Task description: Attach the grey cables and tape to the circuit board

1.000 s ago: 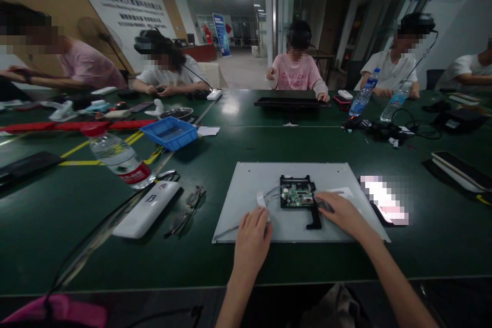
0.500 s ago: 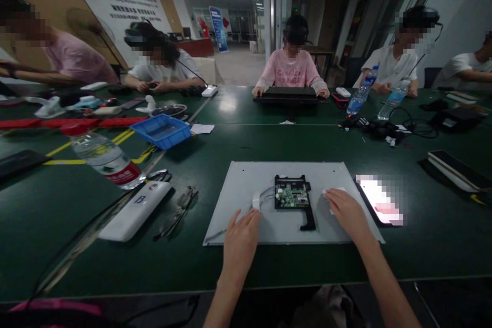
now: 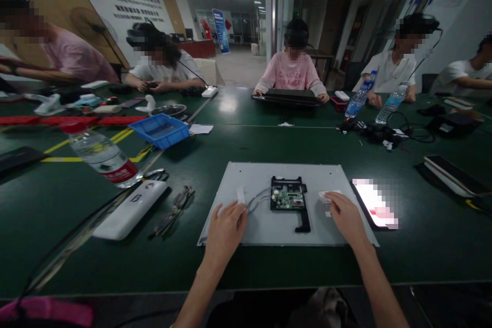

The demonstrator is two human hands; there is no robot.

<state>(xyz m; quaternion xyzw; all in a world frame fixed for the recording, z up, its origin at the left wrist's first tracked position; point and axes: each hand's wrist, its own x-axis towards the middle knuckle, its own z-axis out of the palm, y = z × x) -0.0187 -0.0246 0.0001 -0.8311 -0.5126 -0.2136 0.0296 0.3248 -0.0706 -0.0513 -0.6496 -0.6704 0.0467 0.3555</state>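
On a flat grey-white panel (image 3: pixel 253 233) lies a green circuit board (image 3: pixel 286 196) in a black plastic frame (image 3: pixel 305 223). Thin grey cables (image 3: pixel 257 198) run from the board's left side to my left hand (image 3: pixel 225 228), whose thumb and fingers close on their end. A whitish strip (image 3: pixel 240 195) stands out just past those fingertips. At the panel's right side, my right hand (image 3: pixel 347 219) pinches a small white piece (image 3: pixel 325 196), possibly paper or tape; its far edge shows beyond the fingers.
A lit phone (image 3: pixel 374 205) lies right of the panel. On the left are glasses (image 3: pixel 175 212), a white power bank (image 3: pixel 130 210), a water bottle (image 3: pixel 103 156) and a blue tray (image 3: pixel 161 130). Several people sit around the green table (image 3: pixel 246 138).
My left hand has shifted left, drawing the cables with it, and the whitish strip now points up past the fingers. More of the white piece shows at my right fingertips.
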